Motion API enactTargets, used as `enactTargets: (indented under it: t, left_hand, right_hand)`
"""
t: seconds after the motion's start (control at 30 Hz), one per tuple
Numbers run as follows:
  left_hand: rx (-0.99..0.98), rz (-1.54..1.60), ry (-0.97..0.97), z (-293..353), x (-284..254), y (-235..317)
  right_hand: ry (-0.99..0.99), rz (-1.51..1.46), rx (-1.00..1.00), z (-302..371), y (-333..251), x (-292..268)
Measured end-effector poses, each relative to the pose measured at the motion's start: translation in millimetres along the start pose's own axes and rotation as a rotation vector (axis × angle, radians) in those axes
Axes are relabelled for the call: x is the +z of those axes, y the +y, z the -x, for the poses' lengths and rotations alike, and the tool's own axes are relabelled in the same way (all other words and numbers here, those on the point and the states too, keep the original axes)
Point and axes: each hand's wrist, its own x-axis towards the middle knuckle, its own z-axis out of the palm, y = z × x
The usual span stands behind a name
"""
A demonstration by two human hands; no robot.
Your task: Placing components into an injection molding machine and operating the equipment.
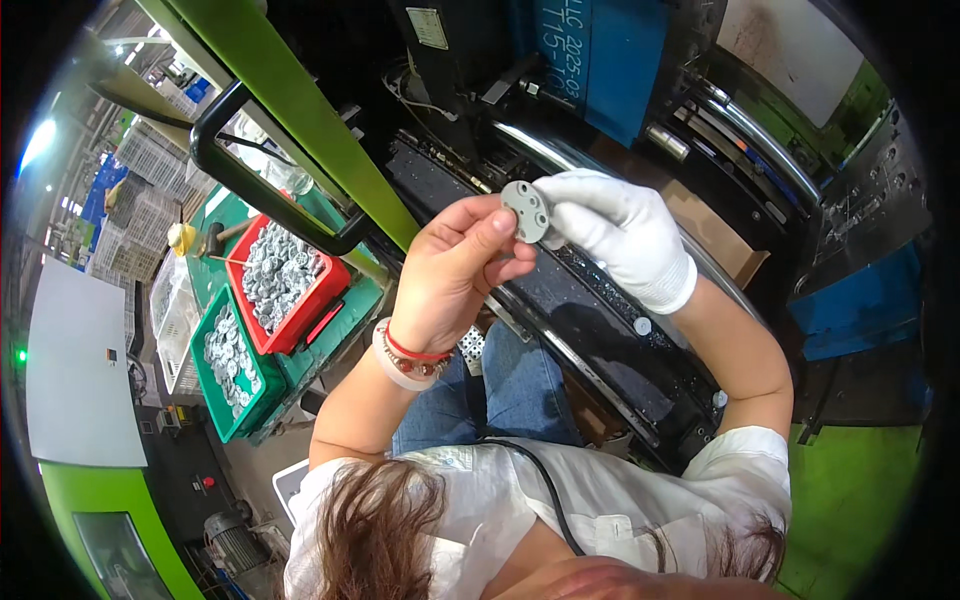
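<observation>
A small round grey disc (525, 211) with several holes is held up in front of me, its flat face toward the view. My bare left hand (465, 248) pinches its lower left edge between thumb and fingers. On the other side, my right hand (618, 232), in a white glove, grips the disc's right edge with the fingertips. Part of the disc's rim is hidden behind the gloved fingers. A red string and beaded bracelets (408, 362) circle my left wrist.
To the left, a red bin (335, 285) and a green bin (245, 420) full of similar grey parts stand on a green table (360, 300). A hammer (212, 240) lies behind them. A green machine door frame (300, 110) with a black handle (205, 140) rises nearby; metal rods (545, 148) cross the machine ahead.
</observation>
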Motion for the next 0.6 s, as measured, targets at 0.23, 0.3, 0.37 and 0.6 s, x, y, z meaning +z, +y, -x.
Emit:
enactTargets:
  t: [0.23,0.3,0.37,0.6]
  left_hand:
    - [-0.108,0.057,-0.099,-7,-4,-7]
    - [-0.120,0.024,-0.115,-10,-7,-6]
    - [-0.132,-0.003,-0.127,-14,-10,-5]
    - [-0.095,0.013,-0.123,-10,-3,-6]
  right_hand:
    - [0.017,-0.051,0.000,2,0,4]
    - [-0.005,-0.021,-0.004,0,0,-1]
    - [-0.031,0.010,-0.003,-4,2,-5]
    - [0.044,-0.090,0.112,-9,-3,-9]
